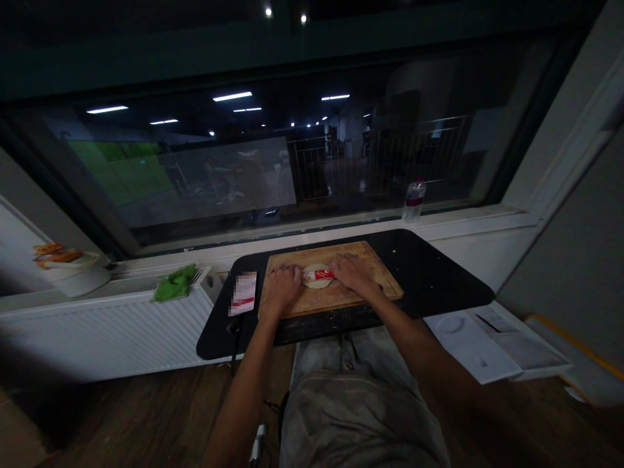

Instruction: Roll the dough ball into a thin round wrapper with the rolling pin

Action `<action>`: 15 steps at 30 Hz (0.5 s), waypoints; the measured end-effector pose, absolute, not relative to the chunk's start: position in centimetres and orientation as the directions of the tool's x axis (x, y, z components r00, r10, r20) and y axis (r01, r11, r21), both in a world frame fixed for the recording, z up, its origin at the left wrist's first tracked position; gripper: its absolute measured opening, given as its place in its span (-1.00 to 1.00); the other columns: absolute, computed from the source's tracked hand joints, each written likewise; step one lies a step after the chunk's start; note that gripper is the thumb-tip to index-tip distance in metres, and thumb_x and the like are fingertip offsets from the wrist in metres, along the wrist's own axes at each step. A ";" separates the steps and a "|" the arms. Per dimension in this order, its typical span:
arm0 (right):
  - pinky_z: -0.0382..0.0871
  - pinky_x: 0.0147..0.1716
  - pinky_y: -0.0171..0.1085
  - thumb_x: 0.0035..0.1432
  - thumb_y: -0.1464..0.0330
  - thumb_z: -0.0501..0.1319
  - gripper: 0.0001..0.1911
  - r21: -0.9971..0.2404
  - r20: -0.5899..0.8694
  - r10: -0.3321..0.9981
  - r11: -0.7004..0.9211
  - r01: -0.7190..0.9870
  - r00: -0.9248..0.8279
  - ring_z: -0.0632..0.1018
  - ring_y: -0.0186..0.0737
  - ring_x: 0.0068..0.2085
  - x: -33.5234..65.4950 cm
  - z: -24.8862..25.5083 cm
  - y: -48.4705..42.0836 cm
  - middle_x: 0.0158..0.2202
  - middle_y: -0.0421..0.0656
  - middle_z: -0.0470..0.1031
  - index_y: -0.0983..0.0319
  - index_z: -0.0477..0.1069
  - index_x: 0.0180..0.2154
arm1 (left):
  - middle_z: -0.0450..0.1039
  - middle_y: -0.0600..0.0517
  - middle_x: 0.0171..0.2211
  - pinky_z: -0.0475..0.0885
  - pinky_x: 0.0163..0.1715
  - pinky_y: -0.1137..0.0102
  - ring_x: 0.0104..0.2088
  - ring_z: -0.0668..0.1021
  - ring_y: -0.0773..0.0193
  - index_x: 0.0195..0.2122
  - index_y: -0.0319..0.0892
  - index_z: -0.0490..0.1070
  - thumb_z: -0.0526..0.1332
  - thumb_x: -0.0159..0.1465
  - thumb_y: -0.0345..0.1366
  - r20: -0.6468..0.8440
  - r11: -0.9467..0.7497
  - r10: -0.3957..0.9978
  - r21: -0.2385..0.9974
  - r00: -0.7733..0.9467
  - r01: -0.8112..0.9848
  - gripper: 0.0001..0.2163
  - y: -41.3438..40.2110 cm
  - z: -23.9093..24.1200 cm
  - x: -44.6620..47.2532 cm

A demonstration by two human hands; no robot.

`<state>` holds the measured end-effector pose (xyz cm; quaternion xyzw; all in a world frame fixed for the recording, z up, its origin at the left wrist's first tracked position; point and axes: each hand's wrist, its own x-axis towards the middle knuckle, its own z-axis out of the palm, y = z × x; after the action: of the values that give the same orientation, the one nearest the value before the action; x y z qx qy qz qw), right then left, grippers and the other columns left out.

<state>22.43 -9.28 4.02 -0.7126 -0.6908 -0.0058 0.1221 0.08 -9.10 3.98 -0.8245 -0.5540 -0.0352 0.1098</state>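
Note:
Flat pale dough [316, 285] lies on a wooden cutting board [336, 302] near the front of the black table. Across the dough rests what looks like a rolling pin [322, 275] with a red and white label. My left hand [286, 285] is closed over its left end. Over the right end, my right hand [353, 272] is curled with the fingers forward. Both palms face down, and the pin's ends are hidden beneath them. Only its labelled middle shows between my hands.
Left of the board, a red and white packet [246, 294] lies on the black table [429, 279]. A bottle [414, 200] stands on the windowsill. A green cloth [175, 283] and a white bowl [78, 274] sit on the radiator. White boxes [480, 344] are at the lower right.

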 end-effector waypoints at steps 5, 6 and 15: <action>0.42 0.21 -0.11 0.61 0.15 -0.01 -0.47 -0.138 0.244 0.968 -0.024 0.990 0.057 0.64 0.09 0.21 22.0 3.8 -11.3 0.22 0.13 0.66 0.27 0.59 0.24 | 0.60 -0.26 0.19 0.49 0.18 0.10 0.22 0.60 -0.12 0.20 -0.13 0.56 0.01 0.60 -0.23 0.180 -0.368 0.906 -0.112 0.383 0.923 -0.64 -10.0 3.7 -0.3; 0.41 0.21 -0.10 0.61 0.15 0.00 -0.48 -0.136 0.252 0.966 -0.027 0.990 0.061 0.65 0.10 0.21 21.9 3.7 -11.5 0.21 0.13 0.67 0.26 0.60 0.23 | 0.60 -0.25 0.20 0.48 0.19 0.11 0.23 0.59 -0.10 0.21 -0.12 0.55 -0.01 0.60 -0.24 0.179 -0.368 0.907 -0.102 0.381 0.924 -0.63 -10.0 3.6 -0.3; 0.39 0.21 -0.15 0.62 0.19 -0.04 -0.45 -0.116 0.238 0.971 -0.006 0.993 0.034 0.62 0.06 0.23 22.1 4.2 -10.1 0.17 0.10 0.69 0.28 0.68 0.11 | 0.57 -0.17 0.30 0.35 0.39 -0.01 0.43 0.43 -0.12 0.27 -0.08 0.54 0.04 0.60 -0.25 0.253 -0.340 0.906 -0.037 0.338 0.940 -0.64 -8.9 2.9 -0.1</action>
<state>22.12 -10.14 4.16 -0.7079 -0.6936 -0.0446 0.1257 -0.09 -8.92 2.93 -0.8131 -0.5676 -0.0940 0.0883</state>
